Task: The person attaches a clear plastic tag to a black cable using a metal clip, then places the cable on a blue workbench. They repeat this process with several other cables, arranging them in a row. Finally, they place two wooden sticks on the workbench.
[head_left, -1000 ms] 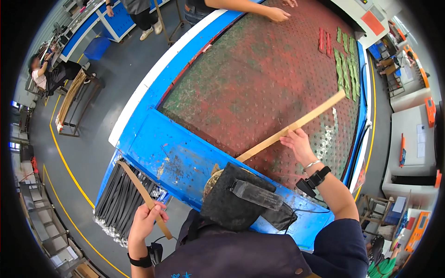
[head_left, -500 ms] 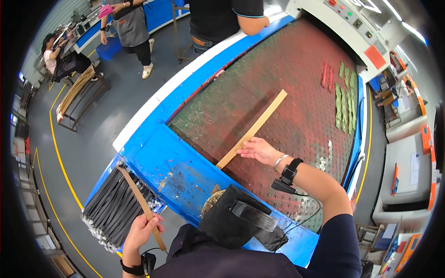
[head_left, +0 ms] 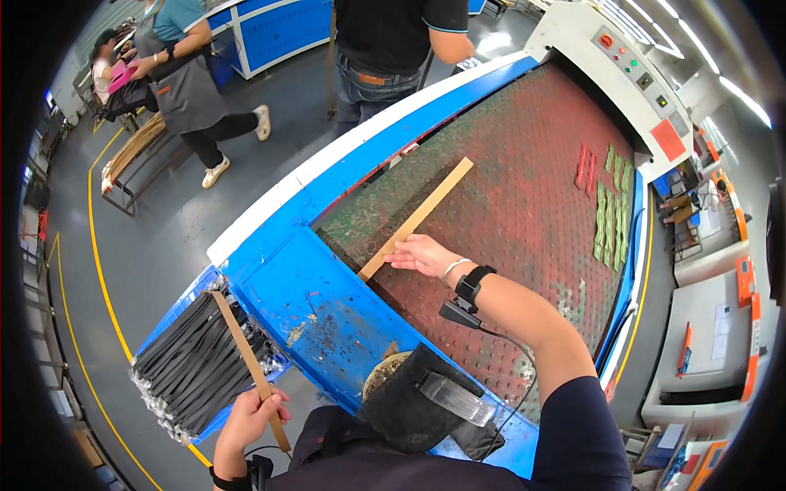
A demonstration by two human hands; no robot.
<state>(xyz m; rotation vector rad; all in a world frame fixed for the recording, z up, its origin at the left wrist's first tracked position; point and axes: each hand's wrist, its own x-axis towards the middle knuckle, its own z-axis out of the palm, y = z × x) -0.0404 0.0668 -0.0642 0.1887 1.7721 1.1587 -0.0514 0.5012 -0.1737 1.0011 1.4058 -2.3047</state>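
Observation:
My right hand [head_left: 419,255] pinches a long, flat tan strip [head_left: 434,202] near its lower end. That strip slants across a worn red and green studded machine bed [head_left: 524,155]; whether it rests on the bed or hovers just over it I cannot tell. At lower left, my left hand [head_left: 252,416] is closed on a narrower tan strip [head_left: 240,342]. Its far end reaches over a bundle of black straps [head_left: 196,364] with clear plastic at their ends, lying in a blue crate [head_left: 282,374].
A blue machine edge [head_left: 274,266] borders the bed, with a black padded piece [head_left: 409,385] close before me. Red strips [head_left: 585,170] and green strips [head_left: 610,221] lie at far right. Beyond is a control panel [head_left: 630,65]. One person [head_left: 368,49] stands across; another [head_left: 184,90] walks.
My right hand and its strip appear further left in the picture as the view shifts. Both hands keep their grip. The aproned person has stepped nearer and to the left, carrying a pink item.

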